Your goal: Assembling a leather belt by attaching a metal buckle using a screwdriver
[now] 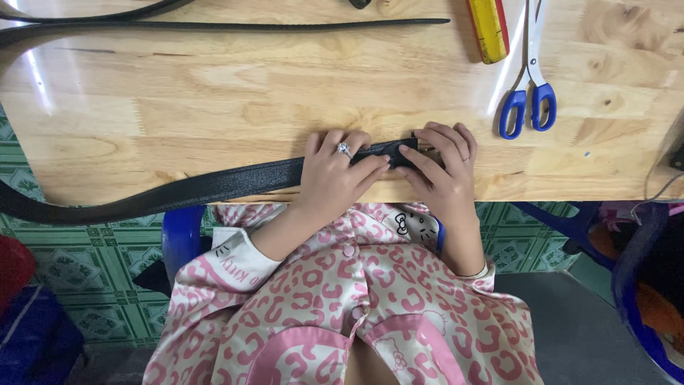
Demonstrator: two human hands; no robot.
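A long black belt (214, 187) lies along the near edge of the wooden table (235, 100), and its left part hangs off the table over the floor. My left hand (335, 175), with a ring on one finger, presses down on the belt near its right end. My right hand (442, 167) grips the belt's end, fingers curled over a small metal piece that is mostly hidden. Both hands touch each other at the fingertips.
Blue-handled scissors (529, 93) lie at the right of the table beside a yellow and red tool handle (489, 28). Another black strap (214, 25) runs along the far edge. A blue stool (179, 239) and green patterned floor tiles (92, 271) show below the table.
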